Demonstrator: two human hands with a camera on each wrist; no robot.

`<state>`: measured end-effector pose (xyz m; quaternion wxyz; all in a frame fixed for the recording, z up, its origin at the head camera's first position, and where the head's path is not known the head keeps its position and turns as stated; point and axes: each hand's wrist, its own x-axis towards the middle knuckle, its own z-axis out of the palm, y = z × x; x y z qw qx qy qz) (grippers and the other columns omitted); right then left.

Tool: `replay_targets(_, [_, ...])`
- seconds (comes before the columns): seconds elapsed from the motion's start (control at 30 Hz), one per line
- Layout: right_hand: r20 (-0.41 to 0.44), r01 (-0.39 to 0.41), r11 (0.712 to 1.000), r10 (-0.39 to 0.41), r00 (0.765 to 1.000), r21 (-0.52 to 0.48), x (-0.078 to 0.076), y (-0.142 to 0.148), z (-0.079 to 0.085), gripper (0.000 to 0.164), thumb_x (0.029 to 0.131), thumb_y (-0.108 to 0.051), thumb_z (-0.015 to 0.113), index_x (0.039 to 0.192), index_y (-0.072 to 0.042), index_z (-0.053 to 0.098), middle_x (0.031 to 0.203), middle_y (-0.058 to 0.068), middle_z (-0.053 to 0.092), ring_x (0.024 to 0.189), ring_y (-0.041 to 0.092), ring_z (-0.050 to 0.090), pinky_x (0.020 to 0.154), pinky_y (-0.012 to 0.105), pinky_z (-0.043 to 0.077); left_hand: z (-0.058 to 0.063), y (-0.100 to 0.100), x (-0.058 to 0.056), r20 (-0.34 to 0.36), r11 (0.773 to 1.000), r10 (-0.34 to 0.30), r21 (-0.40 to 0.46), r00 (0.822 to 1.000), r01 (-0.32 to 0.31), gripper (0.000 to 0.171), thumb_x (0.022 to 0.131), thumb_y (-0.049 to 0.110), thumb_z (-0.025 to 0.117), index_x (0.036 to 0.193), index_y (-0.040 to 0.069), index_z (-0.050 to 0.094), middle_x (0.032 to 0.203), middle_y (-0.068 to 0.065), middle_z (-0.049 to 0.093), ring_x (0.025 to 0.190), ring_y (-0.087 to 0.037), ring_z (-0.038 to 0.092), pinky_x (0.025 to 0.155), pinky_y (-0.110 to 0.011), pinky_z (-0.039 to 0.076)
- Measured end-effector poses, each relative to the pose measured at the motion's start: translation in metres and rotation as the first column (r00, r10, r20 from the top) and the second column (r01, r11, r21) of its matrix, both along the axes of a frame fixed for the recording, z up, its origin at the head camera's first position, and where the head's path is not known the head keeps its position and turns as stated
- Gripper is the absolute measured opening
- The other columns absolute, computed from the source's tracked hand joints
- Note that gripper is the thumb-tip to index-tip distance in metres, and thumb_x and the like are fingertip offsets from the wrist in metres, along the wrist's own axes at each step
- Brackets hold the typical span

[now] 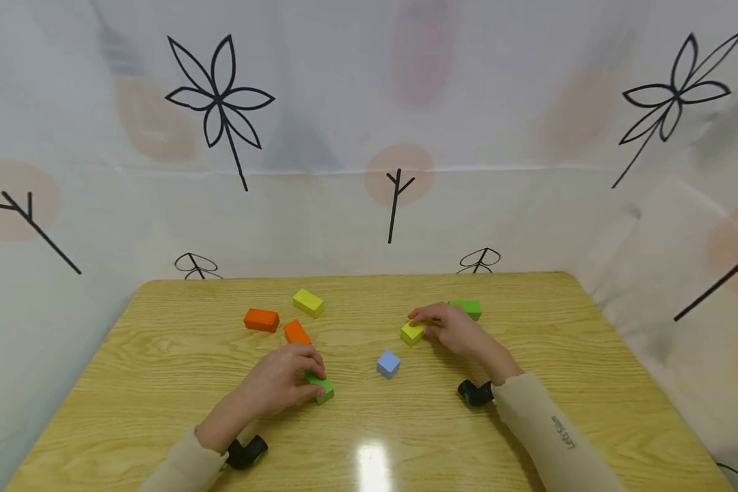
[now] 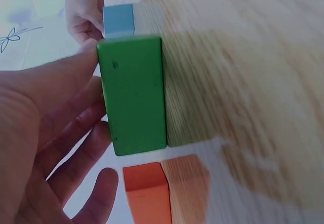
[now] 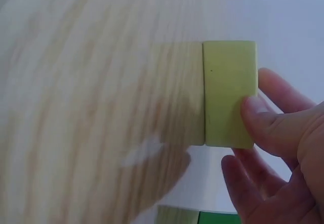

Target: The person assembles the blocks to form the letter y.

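Note:
Toward the front left of the table, my left hand [image 1: 281, 379] holds a green block [image 1: 325, 391] between thumb and fingers. The block's long face [image 2: 132, 97] stands in the left wrist view, thumb at its upper corner. Farther back on the right, my right hand [image 1: 458, 331] pinches a yellow block [image 1: 411, 334]. In the right wrist view the thumb lies on the near face of that yellow block [image 3: 228, 92], with fingers behind it. Between the hands sits a small blue cube [image 1: 388, 365]. An orange block [image 1: 296, 332] lies just beyond the left hand.
A second orange block [image 1: 261, 320] and another yellow block [image 1: 309, 303] lie at the back left. Behind the right hand is another green block [image 1: 467, 309], partly covered. The wooden table [image 1: 160, 383] ends at a patterned cloth backdrop [image 1: 320, 219].

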<state>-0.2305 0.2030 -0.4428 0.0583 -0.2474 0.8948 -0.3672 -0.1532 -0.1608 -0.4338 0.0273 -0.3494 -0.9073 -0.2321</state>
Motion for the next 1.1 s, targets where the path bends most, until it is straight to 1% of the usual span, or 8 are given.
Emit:
replay_targets(0.13, [0.012,0.008,1.000,-0.008,1.000,0.003,0.000,-0.004,-0.002,0.030,0.093,0.010,0.061,0.108,-0.011,0.075,0.131,0.008,0.064,0.129,0.034,0.052,0.100,0.046,0.047,0.000,-0.003,0.002,-0.032,1.000,0.005,-0.004,0.999,-0.005,0.014,0.080,0.032,0.085,0.088,0.024,0.077,0.100,0.017,0.063,0.093,-0.006,0.059,0.078,-0.031,0.053])
replay_targets(0.23, [0.014,0.024,1.000,-0.024,1.000,0.004,0.001,-0.005,-0.003,0.029,0.093,0.010,0.061,0.107,-0.012,0.075,0.131,0.005,0.064,0.130,0.032,0.052,0.100,0.046,0.048,-0.001,-0.006,0.002,-0.018,1.000,-0.003,0.011,1.000,0.003,0.013,0.082,0.030,0.084,0.091,0.024,0.076,0.102,0.017,0.063,0.094,-0.007,0.060,0.079,-0.032,0.053])
replay_targets(0.4, [0.008,0.015,1.000,-0.015,1.000,-0.011,0.003,-0.003,-0.005,0.029,0.093,0.009,0.061,0.109,-0.012,0.075,0.133,0.003,0.063,0.130,0.030,0.052,0.100,0.044,0.048,-0.002,-0.010,0.002,0.020,0.998,-0.043,0.053,0.999,0.042,0.012,0.084,0.023,0.082,0.095,0.021,0.076,0.108,0.014,0.065,0.101,-0.010,0.062,0.086,-0.035,0.054])
replay_targets(0.63, [-0.031,0.001,1.000,-0.001,1.000,-0.027,0.000,-0.002,-0.007,0.028,0.093,0.007,0.063,0.112,-0.009,0.075,0.133,0.005,0.063,0.126,0.029,0.055,0.098,0.042,0.050,-0.001,-0.012,0.001,0.015,0.992,-0.099,0.085,0.995,0.097,0.013,0.085,0.019,0.081,0.098,0.018,0.077,0.115,0.009,0.067,0.107,-0.013,0.062,0.089,-0.036,0.054])
replay_targets(0.83, [-0.075,-0.014,0.999,0.011,0.997,-0.038,-0.006,-0.003,-0.006,0.029,0.092,0.009,0.063,0.112,-0.008,0.075,0.132,0.006,0.064,0.128,0.030,0.054,0.099,0.042,0.048,-0.001,-0.011,0.000,0.025,0.991,-0.115,0.065,0.993,0.114,0.015,0.086,0.019,0.080,0.101,0.016,0.077,0.117,0.008,0.066,0.108,-0.014,0.063,0.090,-0.037,0.053])
replay_targets(1.0, [-0.108,-0.046,0.998,0.043,0.993,-0.033,-0.012,-0.006,-0.004,0.030,0.092,0.010,0.062,0.112,-0.008,0.075,0.131,0.006,0.064,0.128,0.030,0.054,0.098,0.043,0.049,-0.001,-0.010,0.000,0.036,0.993,-0.108,0.043,0.994,0.106,0.015,0.086,0.019,0.080,0.101,0.015,0.078,0.118,0.008,0.067,0.111,-0.015,0.062,0.092,-0.038,0.053])
replay_targets(1.1, [-0.101,-0.051,0.999,0.048,0.994,-0.019,-0.015,-0.009,-0.004,0.031,0.093,0.009,0.062,0.113,-0.010,0.075,0.131,0.003,0.064,0.129,0.028,0.053,0.099,0.041,0.049,-0.001,-0.010,0.000,0.037,0.994,-0.104,0.037,0.994,0.102,0.015,0.086,0.019,0.080,0.101,0.015,0.078,0.118,0.007,0.067,0.110,-0.016,0.063,0.091,-0.039,0.053])
